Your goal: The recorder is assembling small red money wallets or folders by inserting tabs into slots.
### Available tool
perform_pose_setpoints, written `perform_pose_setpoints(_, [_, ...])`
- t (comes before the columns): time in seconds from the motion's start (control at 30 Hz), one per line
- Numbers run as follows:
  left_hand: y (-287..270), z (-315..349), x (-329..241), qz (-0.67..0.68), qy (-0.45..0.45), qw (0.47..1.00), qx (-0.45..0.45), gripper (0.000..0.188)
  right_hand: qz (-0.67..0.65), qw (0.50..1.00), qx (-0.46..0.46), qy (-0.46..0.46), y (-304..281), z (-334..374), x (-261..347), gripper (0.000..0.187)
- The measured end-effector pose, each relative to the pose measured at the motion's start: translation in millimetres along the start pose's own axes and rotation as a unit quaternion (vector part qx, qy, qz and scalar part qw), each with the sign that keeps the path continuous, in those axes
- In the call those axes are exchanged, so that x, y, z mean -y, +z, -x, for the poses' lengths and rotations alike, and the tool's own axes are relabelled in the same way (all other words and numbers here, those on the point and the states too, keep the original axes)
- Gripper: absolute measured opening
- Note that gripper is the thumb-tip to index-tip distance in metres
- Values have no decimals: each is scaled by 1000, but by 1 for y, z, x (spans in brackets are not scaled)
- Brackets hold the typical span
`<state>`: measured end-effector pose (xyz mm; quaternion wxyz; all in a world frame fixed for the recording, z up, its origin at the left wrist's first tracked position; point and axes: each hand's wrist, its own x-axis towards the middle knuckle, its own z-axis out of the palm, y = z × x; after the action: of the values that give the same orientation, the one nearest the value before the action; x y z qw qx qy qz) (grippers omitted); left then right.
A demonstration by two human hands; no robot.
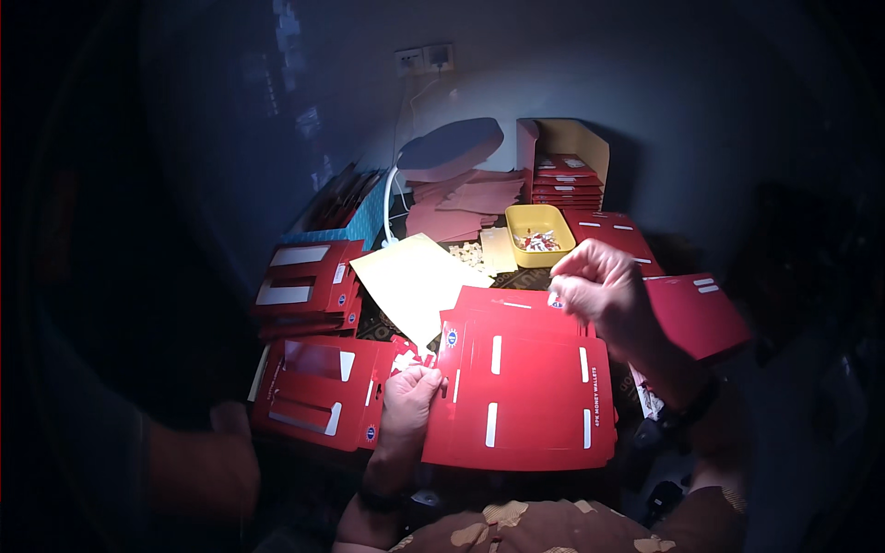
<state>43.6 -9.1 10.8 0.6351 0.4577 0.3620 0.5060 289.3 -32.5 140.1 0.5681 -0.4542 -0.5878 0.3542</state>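
A stack of flat red card packaging sheets [539,387] with white slots lies in front of me. At its left edge my left hand [410,401] is closed, thumb and fingers pinching the sheet's border near a small dark hole. Small red and white card scraps [410,358] lie just beyond those fingers. My right hand [604,290] is raised over the far right corner of the sheets, its fingers pinched together. Whatever they hold, if anything, I cannot make out. Beyond it stands a yellow plastic tub [516,221] containing small red and white scraps.
More red card packs [318,392] are piled at the left. A lit lamp [452,149] leans over a pale yellow sheet [419,276]. Behind are pinkish sheets [447,221], a blue box [369,207] and an open carton [590,152] of red packs. Another person's arm [203,470] shows at lower left.
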Motion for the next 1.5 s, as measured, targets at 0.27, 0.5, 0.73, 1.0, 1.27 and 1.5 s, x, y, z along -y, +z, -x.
perform_pose_setpoints(0.27, [-1,7,-7,7,-39,999,-10,19,172,985,-18,17,-41,-90,-20,4])
perform_pose_setpoints(0.5, [-2,4,2,18,-49,999,15,18,104,991,-54,68,-61,-156,-68,11])
perform_pose_setpoints(0.73, [-5,6,2,64,-75,995,-1,16,354,924,-86,117,-75,-213,-144,12])
perform_pose_setpoints(1.0, [-6,11,-3,27,-73,997,-9,17,388,904,-48,174,-72,-194,-122,47])
perform_pose_setpoints(1.27, [-11,14,-4,70,-103,992,6,14,511,724,445,131,-61,-162,-152,6])
perform_pose_setpoints(1.5, [-10,21,-12,72,-106,992,-3,16,470,760,426,141,-46,-147,-146,12])
